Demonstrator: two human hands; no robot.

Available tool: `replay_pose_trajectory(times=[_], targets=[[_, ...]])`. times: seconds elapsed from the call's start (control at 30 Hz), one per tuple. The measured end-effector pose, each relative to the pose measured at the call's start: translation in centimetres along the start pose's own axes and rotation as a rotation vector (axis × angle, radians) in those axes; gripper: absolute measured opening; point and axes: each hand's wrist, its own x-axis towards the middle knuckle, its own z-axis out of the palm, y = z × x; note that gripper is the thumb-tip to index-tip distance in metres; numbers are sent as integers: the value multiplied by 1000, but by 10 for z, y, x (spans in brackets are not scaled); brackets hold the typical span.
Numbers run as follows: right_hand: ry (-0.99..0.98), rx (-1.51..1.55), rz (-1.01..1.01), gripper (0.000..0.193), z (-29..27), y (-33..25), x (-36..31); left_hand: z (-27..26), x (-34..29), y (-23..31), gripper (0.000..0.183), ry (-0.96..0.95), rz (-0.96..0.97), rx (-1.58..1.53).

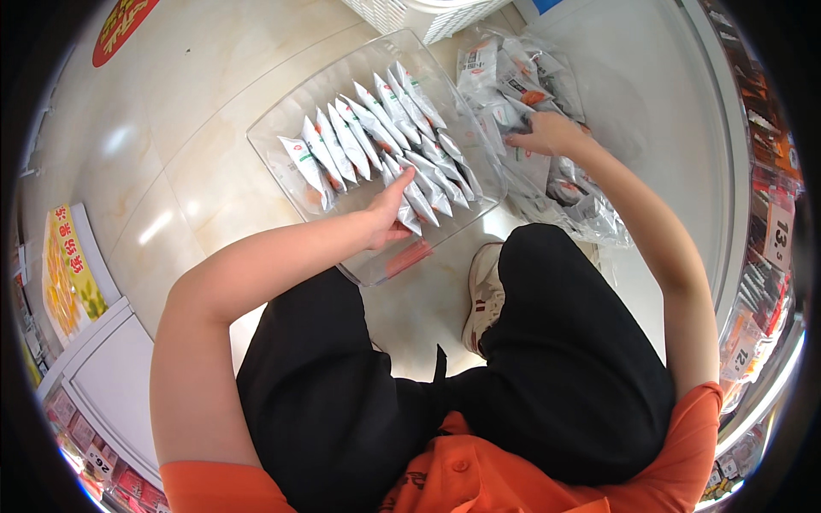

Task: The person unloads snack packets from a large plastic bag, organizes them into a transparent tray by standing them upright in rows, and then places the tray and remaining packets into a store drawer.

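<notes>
A clear plastic bin (295,98) stands on the floor before me, holding two rows of upright silver packets (351,137). My left hand (389,214) is inside it, gripping the near end of the shorter row, thumb on top and fingers curled at the side. To the right lies a clear plastic bag (611,224) filled with more silver packets that have orange patches. My right hand (552,135) reaches into its upper part, with thumb and fingers closed around a packet there; the fingertips are partly hidden.
A white basket (432,19) stands beyond the bin. Stocked shelves (774,231) with price tags line the right side, next to a pale shelf base (676,111). At the left are a yellow sign (73,265) and a white display unit (120,368). My shoe (486,295) is near the bin.
</notes>
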Motion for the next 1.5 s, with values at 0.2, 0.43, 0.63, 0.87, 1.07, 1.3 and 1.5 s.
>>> replay_pose_trajectory(times=[0.2, 0.43, 0.63, 0.87, 1.07, 1.3, 1.5], targets=[[341, -397, -55, 32, 8, -13, 15, -8, 0, 1, 64, 33, 56, 30], [258, -401, -34, 17, -12, -12, -12, -11, -8, -8, 53, -172, -70, 189], [312, -264, -31, 15, -81, -23, -62, -1, -31, 1, 60, -41, -21, 302], [502, -199, -200, 21, -139, -65, -120, 21, -78, 24, 87, 257, 277, 295], [442, 205, -458, 25, -132, -92, -132, 34, -103, 53, 84, 223, 840, 203], [192, 203, -583, 23, -114, -122, -130, 15, -134, 62, 36, 38, 1322, 306], [173, 279, -801, 8, -126, -153, -134, -21, -156, 38, 55, 175, 1292, 299]])
